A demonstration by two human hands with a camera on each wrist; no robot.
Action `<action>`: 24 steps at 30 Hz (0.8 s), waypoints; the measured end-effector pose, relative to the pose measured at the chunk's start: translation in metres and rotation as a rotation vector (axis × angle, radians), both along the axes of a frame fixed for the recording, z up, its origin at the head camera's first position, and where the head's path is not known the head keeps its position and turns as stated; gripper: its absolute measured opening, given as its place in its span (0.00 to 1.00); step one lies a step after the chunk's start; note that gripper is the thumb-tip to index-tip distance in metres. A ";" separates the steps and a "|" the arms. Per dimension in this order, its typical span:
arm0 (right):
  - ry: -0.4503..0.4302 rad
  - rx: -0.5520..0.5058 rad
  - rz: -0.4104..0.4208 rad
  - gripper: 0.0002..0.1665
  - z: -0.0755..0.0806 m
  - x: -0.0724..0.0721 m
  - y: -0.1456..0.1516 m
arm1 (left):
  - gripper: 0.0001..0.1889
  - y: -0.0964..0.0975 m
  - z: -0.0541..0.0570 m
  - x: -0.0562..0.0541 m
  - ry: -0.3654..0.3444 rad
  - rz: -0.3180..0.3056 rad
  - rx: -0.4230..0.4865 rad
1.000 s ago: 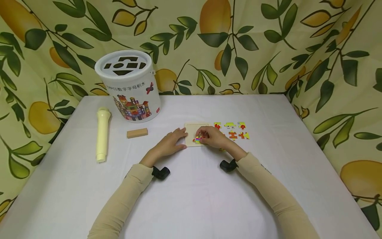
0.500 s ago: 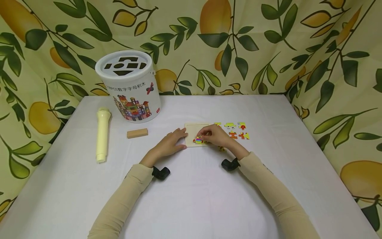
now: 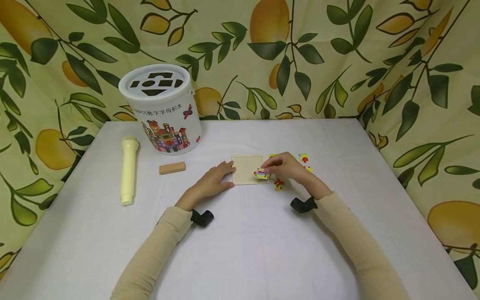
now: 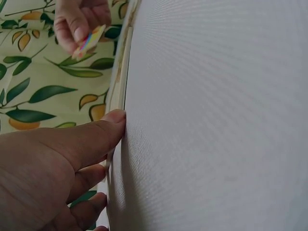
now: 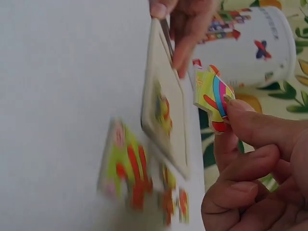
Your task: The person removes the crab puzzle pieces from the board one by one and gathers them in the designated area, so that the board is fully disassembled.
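My right hand (image 3: 286, 166) pinches a colourful jigsaw piece (image 3: 261, 173) with a striped pattern. It hovers over the right part of a small wooden puzzle tray (image 3: 245, 168). In the right wrist view the held jigsaw piece (image 5: 211, 98) is tilted, between thumb and finger. A yellow and red patch (image 5: 163, 110) shows on the tray there, too blurred to tell whether it lies in it. My left hand (image 3: 213, 179) touches the tray's left edge, fingers extended; its thumb (image 4: 113, 120) rests at the near corner. Another jigsaw piece (image 3: 279, 184) lies right of the tray.
More jigsaw pieces (image 3: 303, 158) lie behind my right hand, partly hidden. On the left are a wooden block (image 3: 172, 168), a cream microphone-shaped object (image 3: 129, 171) and a white lidded bucket (image 3: 165, 112). A fruit-patterned curtain (image 3: 225, 54) hangs behind the table.
My right hand has lifted the jigsaw piece and moved right with it, from the tray's lower middle to its right side. The left hand keeps its place.
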State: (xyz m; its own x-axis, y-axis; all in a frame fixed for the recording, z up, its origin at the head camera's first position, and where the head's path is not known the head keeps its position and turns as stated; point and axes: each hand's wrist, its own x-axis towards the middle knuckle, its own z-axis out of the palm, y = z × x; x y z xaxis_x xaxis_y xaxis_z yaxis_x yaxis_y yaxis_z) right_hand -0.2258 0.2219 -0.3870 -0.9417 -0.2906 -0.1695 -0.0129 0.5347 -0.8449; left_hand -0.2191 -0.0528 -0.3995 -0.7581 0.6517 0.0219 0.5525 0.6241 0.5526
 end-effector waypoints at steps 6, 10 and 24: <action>-0.032 0.062 -0.052 0.11 0.006 0.011 0.045 | 0.28 0.001 0.000 0.000 -0.008 0.012 -0.013; -0.073 0.112 -0.052 0.12 0.005 0.018 0.066 | 0.28 0.001 -0.001 -0.001 -0.011 0.016 -0.014; -0.042 0.252 0.001 0.09 -0.006 0.030 0.074 | 0.28 -0.001 -0.003 -0.002 -0.001 0.000 -0.005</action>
State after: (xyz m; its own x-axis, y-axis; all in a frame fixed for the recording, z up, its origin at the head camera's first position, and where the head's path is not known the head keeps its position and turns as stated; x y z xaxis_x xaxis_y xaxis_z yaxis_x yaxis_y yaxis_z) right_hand -0.1960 0.2957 -0.3926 -0.9322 -0.2352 -0.2752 0.0185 0.7282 -0.6851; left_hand -0.2207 -0.0535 -0.4024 -0.7583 0.6517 0.0176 0.5516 0.6269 0.5502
